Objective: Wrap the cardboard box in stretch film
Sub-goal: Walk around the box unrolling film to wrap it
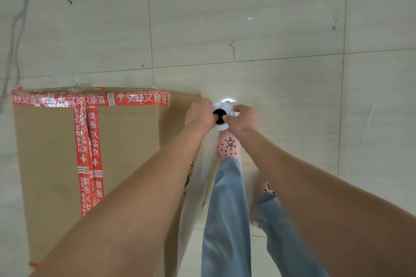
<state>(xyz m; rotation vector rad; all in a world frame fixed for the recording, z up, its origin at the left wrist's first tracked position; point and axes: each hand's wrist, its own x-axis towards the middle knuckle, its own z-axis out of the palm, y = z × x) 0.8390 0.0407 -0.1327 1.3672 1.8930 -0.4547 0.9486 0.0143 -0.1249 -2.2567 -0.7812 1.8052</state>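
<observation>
The big cardboard box point(126, 141) is set on the tiled floor point(247, 51), at the left. The roll of stretch film point(221, 128) is held upright just beside the box's right side. Its top end is gripped by the left hand point(199, 113) and the right hand point(244, 119), with fingers curled round it. The film is probably thin, clingy and easily torn, so the roll's stiff ends are best held. The box looks stiff.
</observation>
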